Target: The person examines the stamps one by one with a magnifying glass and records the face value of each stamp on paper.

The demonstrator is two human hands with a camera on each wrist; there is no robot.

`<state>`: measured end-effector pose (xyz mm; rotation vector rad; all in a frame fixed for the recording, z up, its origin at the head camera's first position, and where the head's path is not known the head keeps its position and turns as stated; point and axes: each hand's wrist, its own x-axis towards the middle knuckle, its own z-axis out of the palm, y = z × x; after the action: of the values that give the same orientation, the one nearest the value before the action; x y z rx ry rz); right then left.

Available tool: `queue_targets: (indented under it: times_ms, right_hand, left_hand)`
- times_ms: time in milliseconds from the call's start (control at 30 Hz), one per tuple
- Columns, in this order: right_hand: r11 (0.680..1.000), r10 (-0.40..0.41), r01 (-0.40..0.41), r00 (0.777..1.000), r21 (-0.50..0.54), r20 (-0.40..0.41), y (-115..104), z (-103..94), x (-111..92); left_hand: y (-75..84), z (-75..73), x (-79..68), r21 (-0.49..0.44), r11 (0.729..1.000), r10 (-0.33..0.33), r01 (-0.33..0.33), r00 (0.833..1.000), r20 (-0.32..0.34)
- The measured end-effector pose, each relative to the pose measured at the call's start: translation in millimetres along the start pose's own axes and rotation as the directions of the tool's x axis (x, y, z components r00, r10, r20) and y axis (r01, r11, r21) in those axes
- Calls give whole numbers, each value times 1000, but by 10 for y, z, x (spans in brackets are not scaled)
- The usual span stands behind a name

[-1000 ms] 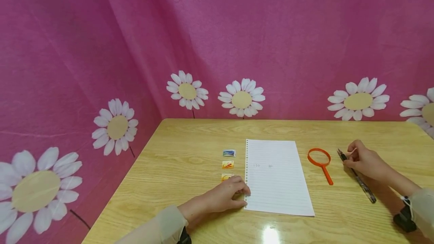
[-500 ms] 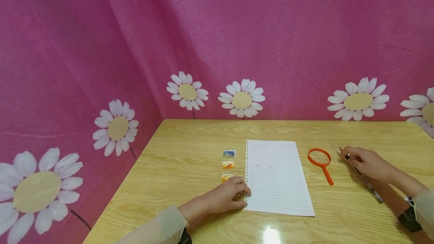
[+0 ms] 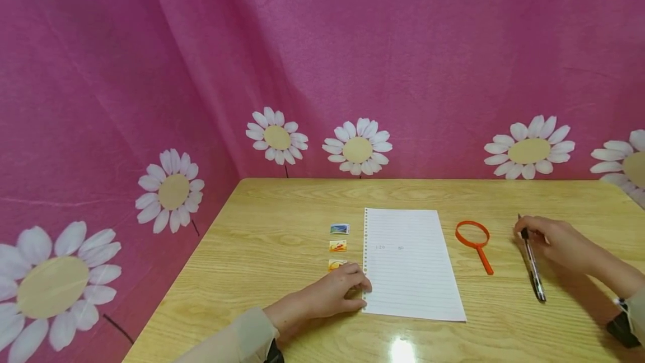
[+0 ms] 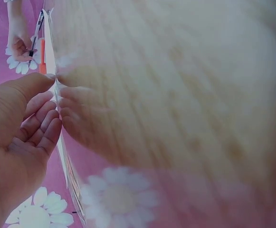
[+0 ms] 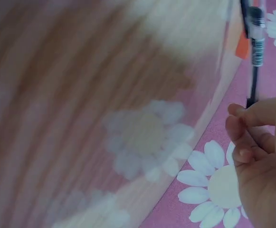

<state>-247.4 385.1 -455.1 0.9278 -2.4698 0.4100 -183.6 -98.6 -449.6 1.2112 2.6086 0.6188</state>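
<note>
My right hand [image 3: 561,242] pinches a clear ballpoint pen [image 3: 533,273] by its black grip near the writing tip, to the right of the magnifying glass. The pen's back end points toward me. Seen from the right wrist, the thumb and fingertips meet at the end of the pen [image 5: 257,52]. My left hand [image 3: 332,291] rests with loosely bent fingers on the punched left edge of a lined sheet of paper [image 3: 410,279]. Faint handwritten figures stand in two spots on the sheet.
An orange magnifying glass [image 3: 485,261] lies between the paper and the pen. Left of the paper is a column of small stamp-like pictures: a blue one [image 3: 340,229], a yellow one [image 3: 338,246], and another yellow one [image 3: 336,264] partly behind my left hand. A pink flowered cloth hangs behind the table [image 3: 282,206].
My right hand has shifted right with the pen, whose back end first swung right, then back left, so it now points more straight toward me. The left hand stays on the paper.
</note>
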Motion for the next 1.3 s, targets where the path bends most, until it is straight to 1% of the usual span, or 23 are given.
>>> queue_targets:
  times_ms: [133, 233, 367, 467, 533, 567, 600, 633, 667, 700, 767, 867, 900, 967, 1033, 1100, 1167, 1200, 1267, 1300]
  right_hand:
    - [997, -66, 66, 998, -35, -7, 8, 10, -5]
    - [992, -106, 106, 994, -61, 5, -1, 17, -8]
    - [992, -118, 118, 993, -49, 7, -42, 12, -10]
    - [998, -67, 67, 998, 0, -21, -105, -1, -3]
    - [998, 2, 0, 999, 65, -42, -160, -14, 5]
    - [993, 43, -38, 998, 116, -47, -191, -23, 8]
    - [980, 83, -72, 995, 185, -51, -220, -33, 14]
    - [959, 119, -100, 991, 265, -54, -248, -42, 22]
    - [927, 152, -124, 987, 353, -52, -275, -52, 27]
    - [881, 181, -141, 982, 451, -48, -299, -60, 37]
    - [790, 220, -144, 974, 596, -55, -336, -70, 60]
    - [668, 244, -104, 966, 737, -84, -369, -69, 102]
    - [666, 261, -113, 961, 737, -89, -378, -70, 112]
    - [682, 298, -146, 950, 717, -90, -393, -75, 119]
    - [693, 355, -209, 932, 690, -74, -404, -83, 104]
    - [730, 427, -303, 902, 612, -61, -418, -89, 79]
    - [719, 480, -355, 875, 598, -58, -426, -91, 57]
    - [707, 506, -378, 861, 598, -54, -426, -95, 46]
    - [673, 551, -415, 834, 612, -41, -421, -105, 24]
    - [650, 571, -433, 821, 624, -25, -416, -113, 15]
  left_hand:
    - [0, -1, -5, 0, 1000, 1, -1, 1000, -3]
    - [-7, 1, -7, 8, 1000, 1, -1, 1000, -8]
    - [-10, 2, -10, 8, 1000, 1, -1, 1000, -10]
    - [-7, 0, -15, -1, 1000, -1, 1, 1000, -7]
    - [-8, -2, -18, -6, 1000, -6, 6, 1000, -4]
    - [-8, -3, -19, -8, 1000, -9, 9, 1000, -2]
    - [-8, -5, -19, -9, 1000, -11, 11, 1000, -1]
    - [-9, -5, -19, -10, 1000, -14, 14, 1000, 1]
    - [-10, -6, -19, -11, 1000, -17, 17, 1000, 3]
    - [-10, -7, -18, -13, 1000, -19, 19, 1000, 5]
    - [-12, -7, -17, -13, 1000, -21, 22, 1000, 8]
    - [-19, -5, -18, -20, 1000, -24, 24, 1000, 13]
    - [-20, -5, -17, -22, 999, -24, 24, 1000, 14]
    - [-23, -7, -16, -25, 999, -23, 23, 1000, 16]
    - [-24, -10, -14, -24, 1000, -19, 19, 1000, 16]
    - [-26, -12, -9, -18, 1000, -11, 11, 1000, 13]
    - [-24, -14, -5, -14, 1000, -7, 7, 1000, 12]
    - [-23, -15, -5, -13, 1000, -4, 5, 1000, 11]
    - [-21, -15, -3, -12, 1000, -4, 4, 1000, 11]
    - [-19, -17, -2, -12, 1000, -5, 5, 1000, 13]
